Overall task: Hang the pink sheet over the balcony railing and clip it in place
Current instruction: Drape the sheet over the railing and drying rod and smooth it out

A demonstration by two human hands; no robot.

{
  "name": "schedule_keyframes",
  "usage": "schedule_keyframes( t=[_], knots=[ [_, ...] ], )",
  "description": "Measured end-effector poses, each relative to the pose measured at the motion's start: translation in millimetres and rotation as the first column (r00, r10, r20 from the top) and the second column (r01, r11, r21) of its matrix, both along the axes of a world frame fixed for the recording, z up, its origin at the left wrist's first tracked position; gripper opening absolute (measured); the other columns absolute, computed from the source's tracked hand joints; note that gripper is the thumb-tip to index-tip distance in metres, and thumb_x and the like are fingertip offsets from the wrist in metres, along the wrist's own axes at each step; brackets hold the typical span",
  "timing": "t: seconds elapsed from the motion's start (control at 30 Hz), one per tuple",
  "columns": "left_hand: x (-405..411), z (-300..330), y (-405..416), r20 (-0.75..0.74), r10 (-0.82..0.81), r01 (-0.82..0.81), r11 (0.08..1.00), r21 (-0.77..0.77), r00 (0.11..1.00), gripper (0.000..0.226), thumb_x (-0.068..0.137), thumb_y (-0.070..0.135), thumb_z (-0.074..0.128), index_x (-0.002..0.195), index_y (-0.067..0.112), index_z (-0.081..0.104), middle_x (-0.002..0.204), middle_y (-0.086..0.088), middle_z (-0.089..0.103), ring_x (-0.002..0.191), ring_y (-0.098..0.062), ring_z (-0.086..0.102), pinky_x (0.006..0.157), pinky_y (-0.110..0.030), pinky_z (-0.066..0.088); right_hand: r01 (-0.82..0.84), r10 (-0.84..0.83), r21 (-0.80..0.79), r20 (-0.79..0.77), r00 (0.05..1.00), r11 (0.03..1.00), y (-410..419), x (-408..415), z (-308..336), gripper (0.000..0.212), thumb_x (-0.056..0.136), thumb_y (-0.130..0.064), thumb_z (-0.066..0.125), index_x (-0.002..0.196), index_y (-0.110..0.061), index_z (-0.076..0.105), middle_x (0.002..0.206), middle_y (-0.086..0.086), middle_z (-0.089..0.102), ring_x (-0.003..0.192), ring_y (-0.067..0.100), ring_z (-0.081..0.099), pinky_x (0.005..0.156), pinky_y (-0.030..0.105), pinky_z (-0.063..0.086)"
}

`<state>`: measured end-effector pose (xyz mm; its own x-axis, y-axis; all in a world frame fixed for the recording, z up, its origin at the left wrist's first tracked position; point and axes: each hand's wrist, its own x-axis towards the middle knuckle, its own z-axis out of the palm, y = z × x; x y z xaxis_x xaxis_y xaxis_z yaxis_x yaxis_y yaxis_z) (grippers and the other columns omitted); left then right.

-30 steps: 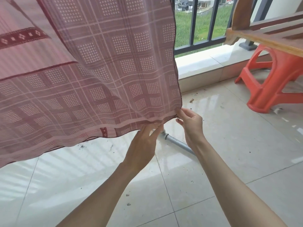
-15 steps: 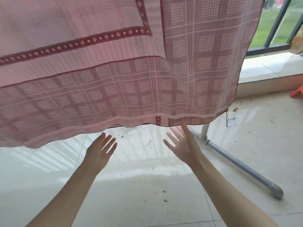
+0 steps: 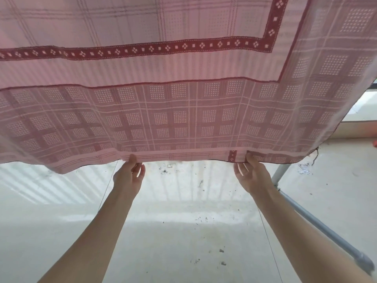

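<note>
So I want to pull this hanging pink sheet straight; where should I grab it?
Pinch the pink sheet along its free bottom hem, from below, hands apart, where the left hand and right hand reach: that edge hangs loose.

2 hands at the hem of the pink sheet [image 3: 183, 111]

Left hand [image 3: 128, 176] and right hand [image 3: 252, 176] reach up, fingers [image 3: 132, 159] touching the hem; a grey metal pole [image 3: 318, 227] slants across the tiled floor [image 3: 183, 231] right of the fingers.

Pale glossy floor tiles [image 3: 183, 242] run under everything. A grey metal pipe [image 3: 318, 223] lies slanting across them at the right. Left of the pipe, dark specks of debris [image 3: 201, 219] are scattered; beside its upper end sits a small scrap of litter [image 3: 304, 168].
</note>
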<state>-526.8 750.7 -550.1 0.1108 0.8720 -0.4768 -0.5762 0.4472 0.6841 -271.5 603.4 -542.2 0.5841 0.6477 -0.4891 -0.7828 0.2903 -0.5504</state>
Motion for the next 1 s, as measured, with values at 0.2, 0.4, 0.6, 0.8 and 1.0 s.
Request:
schedule_keyframes(
  t=[0.2, 0.4, 0.6, 0.8, 1.0],
  knots=[
    [-15.8, -4.6, 5.2, 0.128, -0.073, 0.066, 0.996, 0.063, 0.989, 0.01, 0.09, 0.014, 0.055, 0.08, 0.016, 0.056, 0.085, 0.005, 0.058, 0.089, -0.01, 0.055, 0.088, -0.031, 0.045, 0.049, -0.048, -0.046, 0.006, 0.999, 0.998, 12.4, -9.1, -1.9, 0.007, 0.091, -0.012, 0.056, 0.084, -0.013, 0.058, 0.085, 0.0, 0.062, 0.083, 0.012, 0.059, 0.067, 0.027, 0.047],
    [-56.6, -2.8, 9.3, 0.322, -0.052, 0.024, 0.996, 0.09, 0.945, 0.008, 0.087, 0.03, 0.059, 0.091, 0.023, 0.062, 0.095, 0.01, 0.061, 0.106, -0.009, 0.054, 0.093, -0.037, 0.042, -0.152, 0.167, -0.142, 0.106, 0.98, 0.978, 16.6, -31.7, -11.7, 0.025, 0.087, -0.031, 0.061, 0.104, -0.014, 0.055, 0.103, 0.002, 0.061, 0.099, 0.02, 0.058, 0.078, 0.033, 0.047],
    [-128.7, -10.2, 24.9, 0.266, 0.076, -0.077, 0.997, -0.006, 0.961, 0.037, 0.082, 0.042, 0.063, 0.112, 0.022, 0.055, 0.117, 0.003, 0.055, 0.117, -0.013, 0.051, 0.09, -0.037, 0.044, -0.555, 0.574, -0.157, 0.142, 0.806, 0.817, 56.4, -128.4, -12.4, 0.057, 0.068, -0.037, 0.07, 0.117, -0.019, 0.047, 0.125, 0.005, 0.053, 0.114, 0.023, 0.051, 0.087, 0.041, 0.048],
    [-214.1, 2.6, 73.5, 0.309, 0.079, -0.09, 0.996, 0.022, 0.948, 0.053, 0.086, 0.053, 0.051, 0.128, 0.021, 0.043, 0.121, 0.0, 0.054, 0.114, -0.018, 0.051, 0.091, -0.044, 0.043, -0.59, 0.588, 0.059, 0.044, 0.808, 0.805, 118.9, -239.4, -7.3, 0.042, 0.071, -0.032, 0.073, 0.111, -0.03, 0.06, 0.125, 0.002, 0.053, 0.115, 0.022, 0.054, 0.085, 0.044, 0.052],
    [-254.5, 15.8, 117.6, 0.417, 0.072, -0.083, 0.997, 0.008, 0.906, 0.033, 0.087, 0.031, 0.059, 0.115, 0.014, 0.052, 0.116, -0.002, 0.06, 0.11, -0.019, 0.058, 0.096, -0.042, 0.044, -0.302, 0.307, 0.071, -0.076, 0.949, 0.951, 154.6, -275.3, -9.5, 0.009, 0.088, -0.019, 0.059, 0.095, -0.025, 0.061, 0.111, 0.0, 0.061, 0.104, 0.016, 0.056, 0.083, 0.04, 0.046]
  ],
)
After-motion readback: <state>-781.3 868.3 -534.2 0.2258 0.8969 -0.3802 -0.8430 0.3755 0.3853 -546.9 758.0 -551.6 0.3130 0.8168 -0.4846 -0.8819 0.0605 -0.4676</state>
